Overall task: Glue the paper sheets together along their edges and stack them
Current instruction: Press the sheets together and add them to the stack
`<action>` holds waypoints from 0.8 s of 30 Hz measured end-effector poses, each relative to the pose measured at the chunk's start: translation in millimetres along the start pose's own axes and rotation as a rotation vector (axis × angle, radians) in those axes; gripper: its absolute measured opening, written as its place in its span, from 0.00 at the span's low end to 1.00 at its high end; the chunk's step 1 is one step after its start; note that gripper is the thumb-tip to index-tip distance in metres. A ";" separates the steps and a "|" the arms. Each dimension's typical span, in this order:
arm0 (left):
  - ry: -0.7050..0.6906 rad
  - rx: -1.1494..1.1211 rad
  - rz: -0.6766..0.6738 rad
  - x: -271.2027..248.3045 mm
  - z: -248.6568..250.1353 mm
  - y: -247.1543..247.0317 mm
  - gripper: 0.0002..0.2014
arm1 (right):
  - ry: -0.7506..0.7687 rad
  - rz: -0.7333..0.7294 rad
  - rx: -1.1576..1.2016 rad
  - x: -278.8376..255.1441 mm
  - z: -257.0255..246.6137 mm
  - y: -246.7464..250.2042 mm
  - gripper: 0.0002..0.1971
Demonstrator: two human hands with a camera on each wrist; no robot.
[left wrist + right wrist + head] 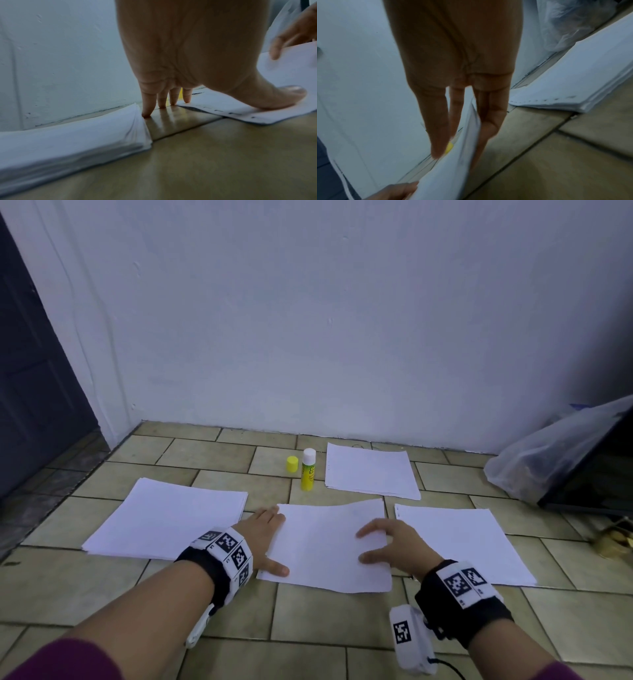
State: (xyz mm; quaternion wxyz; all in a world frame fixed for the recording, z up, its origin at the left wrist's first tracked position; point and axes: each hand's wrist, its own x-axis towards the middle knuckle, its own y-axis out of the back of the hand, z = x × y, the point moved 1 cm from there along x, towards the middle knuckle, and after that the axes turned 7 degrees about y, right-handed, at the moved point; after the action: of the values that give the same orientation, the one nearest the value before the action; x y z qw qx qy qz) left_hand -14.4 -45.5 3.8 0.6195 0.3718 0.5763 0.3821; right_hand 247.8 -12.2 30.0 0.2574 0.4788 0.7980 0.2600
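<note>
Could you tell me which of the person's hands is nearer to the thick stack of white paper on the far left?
Left. The left hand rests on the tiles beside the thick white paper stack, fingertips at its edge. The right hand is across the middle white sheet.

White paper, yellow glue, tan tile.

The middle sheet (329,546) is plain white, like the stacks at nine o'clock (168,522), three o'clock (459,542) and one o'clock (371,470). At twelve o'clock the glue stick (308,470) is yellow with a white top, its cap (292,464) yellow. Floor tiles (342,621) are tan with dark joints; wrist bands (227,556) are black with black-and-white square markers; sleeves (61,662) are maroon.
</note>
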 end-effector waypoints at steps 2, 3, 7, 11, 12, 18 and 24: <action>0.008 0.009 -0.031 0.1 0.1 1.3 0.53 | 0.002 -0.106 -0.076 -1.3 2.5 -1.0 0.14; 0.009 0.021 -0.053 0.8 0.2 1.6 0.53 | -0.002 -0.102 -0.078 -0.7 4.2 1.1 0.14; 0.015 0.084 -0.114 1.5 2.5 2.3 0.48 | -0.004 -0.058 -0.018 -0.3 5.7 14.8 0.14; 0.005 0.120 -0.089 0.1 4.1 3.0 0.43 | -0.003 -0.046 0.060 -6.7 5.4 41.1 0.16; 0.001 0.122 -0.080 0.0 4.1 4.1 0.43 | 0.003 -0.043 0.089 -10.0 6.7 50.4 0.16; -0.022 0.161 -0.014 5.2 7.4 17.8 0.47 | 0.123 0.188 0.366 -18.6 12.2 107.0 0.17; -0.010 0.303 -0.053 24.6 22.6 33.1 0.49 | 0.144 0.458 0.502 36.0 9.6 140.9 0.18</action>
State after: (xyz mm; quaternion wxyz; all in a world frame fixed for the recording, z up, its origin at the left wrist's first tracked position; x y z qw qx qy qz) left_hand 7.7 -9.4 24.4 0.5687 0.4477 0.6340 0.2725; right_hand 328.2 79.1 110.3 0.0095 0.6742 0.7251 0.1399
